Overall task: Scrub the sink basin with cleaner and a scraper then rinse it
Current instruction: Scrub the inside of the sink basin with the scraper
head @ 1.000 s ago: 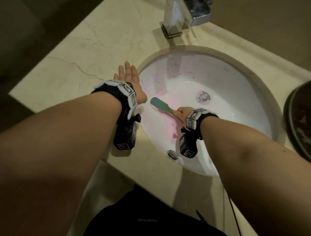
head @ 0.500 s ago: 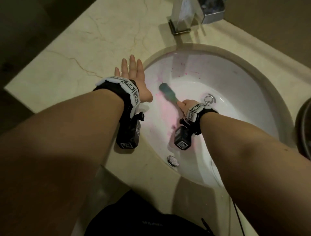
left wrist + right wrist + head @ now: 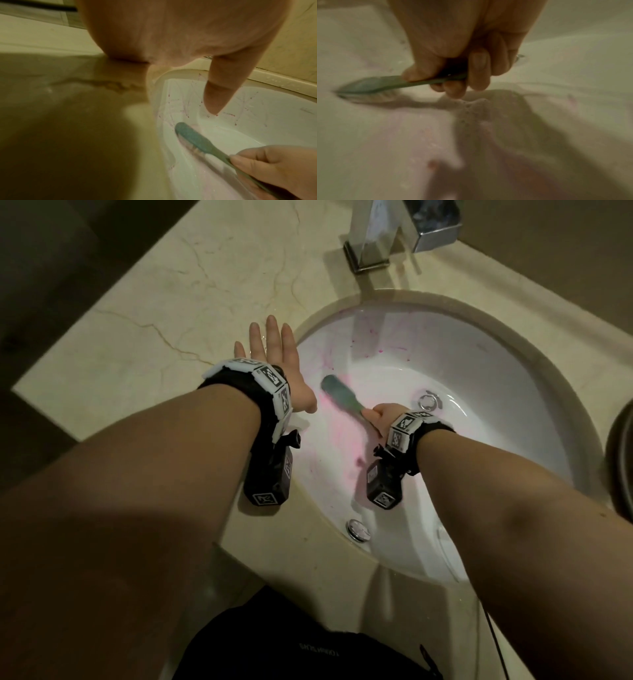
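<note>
- The cream marble countertop with brown veins [image 3: 144, 302] filled most of what I saw from the head camera, and the oval white sink basin [image 3: 479, 392] was set into it on the right.
- Pink cleaner smears [image 3: 337, 446] covered the basin's left wall and floor, with darker pink specks higher up near the rim.
- A square chrome faucet [image 3: 373, 237] stood on the countertop behind the basin.
- My left hand [image 3: 274, 354] lay palm-down on the countertop right at the basin's left rim; its fingers were straight and close together, holding nothing. In the left wrist view the thumb [image 3: 221, 93] pointed down over the basin's edge, and I could not tell whether it touched the porcelain.
- My right hand [image 3: 385, 416] was down inside the basin, fingers [image 3: 479, 69] and thumb curled tightly round the thin handle of the teal flat paddle-shaped scraper [image 3: 342, 395].
- The scraper's rounded blade pointed up and left, its edge against the left slope of the basin in the pink film, between my two hands.
- The round chrome drain [image 3: 430, 401] sat just beyond my right wrist, and a small chrome overflow cap [image 3: 358, 529] sat on the near wall.
</note>
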A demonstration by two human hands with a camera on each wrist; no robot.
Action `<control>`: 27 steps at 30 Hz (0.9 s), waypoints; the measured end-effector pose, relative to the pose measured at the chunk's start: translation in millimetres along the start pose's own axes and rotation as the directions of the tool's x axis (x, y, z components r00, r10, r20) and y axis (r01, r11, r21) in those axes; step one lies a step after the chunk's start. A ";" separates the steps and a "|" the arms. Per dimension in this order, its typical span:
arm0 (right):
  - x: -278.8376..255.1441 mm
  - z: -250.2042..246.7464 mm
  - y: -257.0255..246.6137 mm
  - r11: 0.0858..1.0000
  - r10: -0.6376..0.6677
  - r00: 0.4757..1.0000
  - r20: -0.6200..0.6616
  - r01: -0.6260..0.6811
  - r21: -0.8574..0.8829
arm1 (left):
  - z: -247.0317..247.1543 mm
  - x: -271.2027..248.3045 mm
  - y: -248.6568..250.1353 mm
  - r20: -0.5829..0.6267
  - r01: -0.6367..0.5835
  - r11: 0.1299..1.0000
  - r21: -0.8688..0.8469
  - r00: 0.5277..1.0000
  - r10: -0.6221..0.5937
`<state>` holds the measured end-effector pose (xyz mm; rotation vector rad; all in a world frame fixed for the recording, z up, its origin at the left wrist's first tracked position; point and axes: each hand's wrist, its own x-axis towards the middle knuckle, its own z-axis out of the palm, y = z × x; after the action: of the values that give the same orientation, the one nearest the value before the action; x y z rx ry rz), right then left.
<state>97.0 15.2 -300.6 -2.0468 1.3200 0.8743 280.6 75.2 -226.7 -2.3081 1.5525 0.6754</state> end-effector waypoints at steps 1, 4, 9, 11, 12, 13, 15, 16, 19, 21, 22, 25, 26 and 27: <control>0.3 2.2 -1.0 0.997 0.005 1.000 0.013 -0.006 0.081 | 1.0 -0.8 0.1 -0.018 -0.009 1.000 -0.001 1.000 0.009; -0.6 4.6 -0.2 0.976 0.044 0.999 0.017 -0.047 0.212 | 1.8 -3.3 0.4 -0.052 -0.028 0.999 -0.022 0.998 0.027; 1.8 0.7 5.7 0.968 0.153 0.987 -0.054 -0.138 0.211 | 0.4 0.3 -1.0 -0.011 -0.014 1.000 0.003 1.000 0.014; 4.2 -3.4 1.3 0.889 0.184 0.983 -0.025 -0.155 0.431 | 0.3 0.1 -0.5 -0.009 -0.015 1.000 0.003 1.000 0.015; 5.7 -4.9 -1.1 0.840 0.199 0.980 -0.011 -0.165 0.517 | -0.2 -0.4 -0.4 -0.004 -0.014 1.000 0.005 1.000 0.014; 7.9 -4.3 -3.2 0.845 0.193 0.981 -0.034 -0.149 0.513 | -0.7 -0.3 -0.3 0.001 -0.013 1.000 0.007 1.000 0.013; 4.6 -1.5 -7.3 0.896 0.138 0.989 -0.049 -0.103 0.431 | -1.1 0.8 -0.7 0.003 -0.016 1.000 0.012 1.000 0.016; 2.5 2.1 -6.1 0.909 0.107 0.994 -0.037 -0.082 0.409 | -1.0 0.8 -0.8 0.001 -0.020 1.000 0.012 1.000 0.020; -5.0 7.5 -1.8 0.948 0.060 0.998 0.004 -0.059 0.313 | 0.3 -2.0 0.2 -0.030 -0.025 1.000 0.001 0.999 0.025; -8.6 4.7 3.8 0.967 0.080 0.997 0.003 -0.079 0.244 | -0.3 -2.2 0.8 -0.026 -0.025 1.000 0.005 0.999 0.025; -10.6 2.0 5.0 0.972 0.095 0.995 0.001 -0.093 0.218 | -0.5 -1.8 0.3 -0.018 -0.021 1.000 0.013 1.000 0.021; -11.3 -5.2 1.2 0.934 0.205 0.978 -0.034 -0.185 0.305 | -1.4 0.4 -0.6 0.001 -0.012 1.000 0.020 1.000 0.012; -11.9 -8.4 -2.3 0.911 0.223 0.975 -0.016 -0.202 0.361 | -1.7 0.7 0.0 0.008 -0.011 1.000 0.020 1.000 0.011; -10.6 -9.5 -4.4 0.887 0.218 0.976 -0.029 -0.186 0.423 | -1.9 0.9 0.4 0.013 -0.009 1.000 0.023 1.000 0.009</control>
<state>99.9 15.9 -286.0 -1.6407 1.6250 0.5381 280.9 73.4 -225.5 -2.2775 1.5576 0.6699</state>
